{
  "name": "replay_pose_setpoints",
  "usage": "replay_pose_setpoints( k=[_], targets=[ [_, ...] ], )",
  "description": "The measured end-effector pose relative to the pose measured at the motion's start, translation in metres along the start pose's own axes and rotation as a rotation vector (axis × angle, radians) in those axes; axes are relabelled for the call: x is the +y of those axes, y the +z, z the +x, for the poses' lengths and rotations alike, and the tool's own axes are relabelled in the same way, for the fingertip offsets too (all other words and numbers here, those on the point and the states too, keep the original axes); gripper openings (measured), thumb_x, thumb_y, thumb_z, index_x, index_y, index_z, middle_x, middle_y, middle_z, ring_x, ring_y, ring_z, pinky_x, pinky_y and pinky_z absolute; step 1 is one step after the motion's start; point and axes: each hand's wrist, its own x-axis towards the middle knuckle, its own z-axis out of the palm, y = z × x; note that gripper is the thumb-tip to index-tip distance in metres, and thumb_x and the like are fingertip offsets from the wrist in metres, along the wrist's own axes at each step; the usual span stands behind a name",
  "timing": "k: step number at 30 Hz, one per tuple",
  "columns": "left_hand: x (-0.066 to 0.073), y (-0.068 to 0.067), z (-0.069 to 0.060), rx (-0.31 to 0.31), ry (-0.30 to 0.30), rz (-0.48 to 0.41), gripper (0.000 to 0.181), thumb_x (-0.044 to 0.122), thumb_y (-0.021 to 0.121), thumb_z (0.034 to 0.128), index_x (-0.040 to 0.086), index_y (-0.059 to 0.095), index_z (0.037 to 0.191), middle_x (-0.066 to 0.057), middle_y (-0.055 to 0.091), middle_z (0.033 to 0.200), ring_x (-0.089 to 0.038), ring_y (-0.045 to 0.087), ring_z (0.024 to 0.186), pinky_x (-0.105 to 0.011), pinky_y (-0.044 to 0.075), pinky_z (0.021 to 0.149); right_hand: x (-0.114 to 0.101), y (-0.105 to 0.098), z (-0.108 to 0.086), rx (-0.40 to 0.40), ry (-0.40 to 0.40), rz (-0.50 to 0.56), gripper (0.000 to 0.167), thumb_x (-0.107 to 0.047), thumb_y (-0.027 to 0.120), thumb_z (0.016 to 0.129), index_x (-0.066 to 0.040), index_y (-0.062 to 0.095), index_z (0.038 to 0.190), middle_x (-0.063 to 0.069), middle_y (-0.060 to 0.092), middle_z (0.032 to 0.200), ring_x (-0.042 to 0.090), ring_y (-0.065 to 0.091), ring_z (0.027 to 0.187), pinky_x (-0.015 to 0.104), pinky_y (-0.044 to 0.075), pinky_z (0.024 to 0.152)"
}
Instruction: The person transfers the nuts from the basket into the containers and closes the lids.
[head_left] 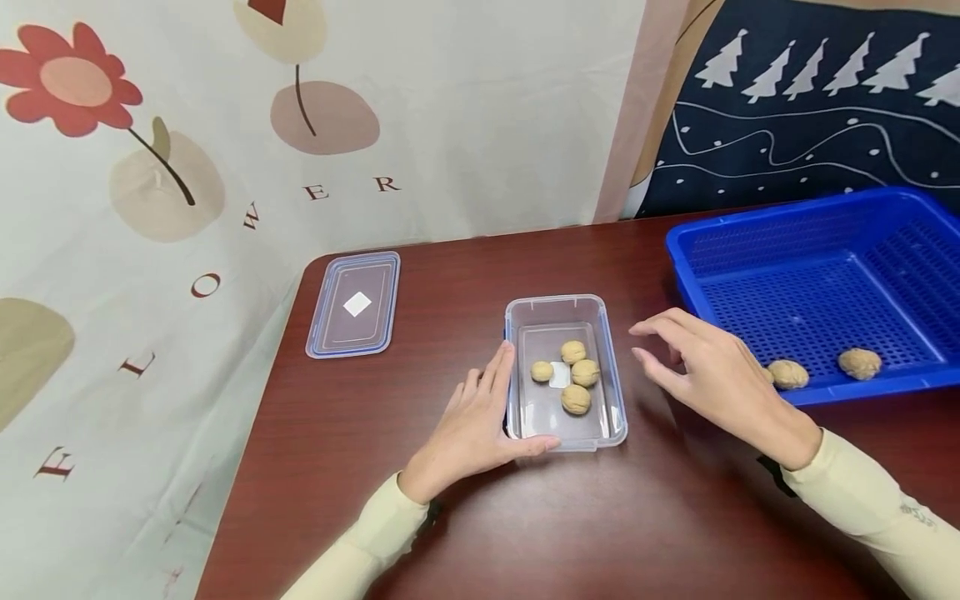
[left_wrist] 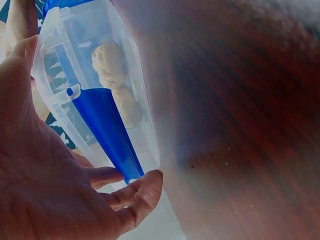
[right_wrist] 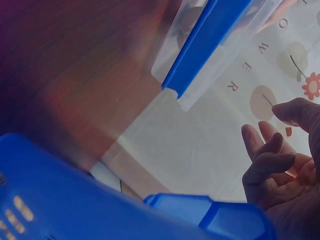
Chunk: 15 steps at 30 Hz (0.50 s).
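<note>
A clear plastic container with several walnuts in it stands uncovered on the table. My left hand touches its near left corner, fingers along the left wall and thumb at the near rim. In the left wrist view, the fingertips of the left hand lie by the container's blue latch. Between the container and a blue basket, my right hand hovers with nothing in it, thumb and forefinger apart. More walnuts lie at the basket's near side, one partly hidden behind the right hand.
A clear lid with a blue seal and a white sticker lies at the table's back left. Printed cloths hang behind the reddish-brown table. The basket's raised rim stands close to the right hand.
</note>
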Motion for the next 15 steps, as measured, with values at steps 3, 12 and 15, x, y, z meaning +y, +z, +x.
replay_pose_setpoints(
  k=[3, 12, 15],
  targets=[
    [-0.002, -0.001, -0.001, 0.004, 0.0, 0.013, 0.136, 0.081, 0.076, 0.0833, 0.006, 0.01, 0.176, -0.008, 0.018, 0.181, -0.035, 0.047, 0.134, -0.052, 0.043, 0.108, 0.002, -0.004, 0.0, 0.01, 0.03, -0.005, 0.042, -0.003, 0.091, 0.086, -0.012, 0.076, 0.125, 0.002, 0.069, 0.102, 0.013, 0.051, 0.075, 0.029, 0.045, 0.053],
    [-0.001, -0.001, -0.001, 0.01, 0.009, 0.007, 0.135, 0.08, 0.077, 0.0838, 0.006, 0.011, 0.176, -0.008, 0.019, 0.181, -0.036, 0.048, 0.133, -0.053, 0.043, 0.108, 0.013, -0.016, -0.004, 0.057, 0.049, -0.043, 0.044, -0.001, 0.09, 0.085, -0.009, 0.076, 0.126, 0.001, 0.063, 0.091, 0.014, 0.049, 0.073, 0.027, 0.036, 0.051],
    [-0.001, -0.001, -0.001, 0.008, 0.013, 0.009, 0.136, 0.08, 0.077, 0.0837, 0.006, 0.01, 0.176, -0.008, 0.018, 0.181, -0.035, 0.048, 0.132, -0.052, 0.044, 0.107, 0.017, -0.019, -0.006, 0.07, 0.054, -0.06, 0.045, 0.0, 0.091, 0.085, -0.008, 0.076, 0.127, 0.005, 0.069, 0.097, 0.015, 0.051, 0.074, 0.025, 0.036, 0.051]
  ],
)
